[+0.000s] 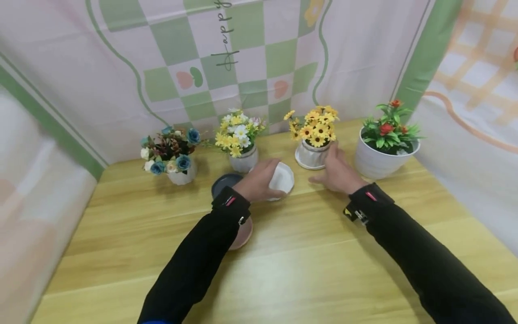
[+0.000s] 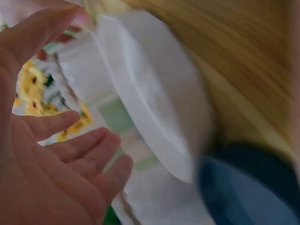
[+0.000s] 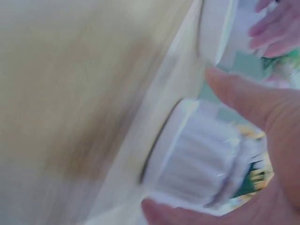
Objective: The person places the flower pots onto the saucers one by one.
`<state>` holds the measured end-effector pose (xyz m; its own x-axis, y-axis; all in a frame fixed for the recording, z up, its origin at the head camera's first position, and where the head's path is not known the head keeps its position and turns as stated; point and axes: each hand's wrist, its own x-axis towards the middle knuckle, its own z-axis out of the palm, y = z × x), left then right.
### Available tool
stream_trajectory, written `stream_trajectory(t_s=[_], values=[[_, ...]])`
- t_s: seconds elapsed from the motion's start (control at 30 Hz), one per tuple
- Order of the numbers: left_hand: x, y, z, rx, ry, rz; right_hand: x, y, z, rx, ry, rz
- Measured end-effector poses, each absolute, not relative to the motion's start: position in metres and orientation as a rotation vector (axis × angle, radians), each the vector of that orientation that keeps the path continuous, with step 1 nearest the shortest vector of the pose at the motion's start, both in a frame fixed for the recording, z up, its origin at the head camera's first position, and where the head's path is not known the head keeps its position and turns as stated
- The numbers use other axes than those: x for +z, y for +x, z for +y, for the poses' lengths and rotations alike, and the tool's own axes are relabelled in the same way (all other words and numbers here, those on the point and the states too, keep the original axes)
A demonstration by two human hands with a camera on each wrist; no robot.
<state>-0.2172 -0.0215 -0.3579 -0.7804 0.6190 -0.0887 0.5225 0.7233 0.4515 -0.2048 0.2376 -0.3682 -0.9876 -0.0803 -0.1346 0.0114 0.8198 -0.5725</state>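
Yellow potted flowers (image 1: 316, 137), upright, white saucer (image 1: 283, 179) nearby

Home-style setting, exact room type unclear, wood-grain surface (image 1: 307, 270), row of potted flowers (image 1: 240, 135), printed cloth (image 1: 279, 58) behind and at both sides, "Happy" lettering.

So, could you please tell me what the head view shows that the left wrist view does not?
Only the head view shows the pot of blue roses and the pink dish. Only the left wrist view shows the palm of the left hand. Both show the white dish, the dark dish and the yellow flowers.
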Motion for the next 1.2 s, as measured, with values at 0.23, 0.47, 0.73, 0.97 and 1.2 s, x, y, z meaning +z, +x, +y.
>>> stream_trajectory(t_s=[0.23,0.47,0.73,0.97,1.2], values=[[-0.372,-0.22,-0.042,0.469,0.826,2.747,-0.357,-0.147,0.252,-0.744,-0.18,3.14],[-0.369,-0.216,-0.04,0.483,0.738,2.745,-0.347,-0.115,0.3,-0.661,0.096,3.526],[-0.368,-0.216,-0.036,0.451,0.675,2.727,-0.359,-0.126,0.341,-0.702,0.006,3.603],[-0.369,-0.216,-0.036,0.478,0.602,2.716,-0.371,-0.148,0.354,-0.486,-0.485,3.803],[-0.369,-0.209,-0.036,0.477,0.586,2.686,-0.37,-0.155,0.349,-0.529,-0.564,3.747]])
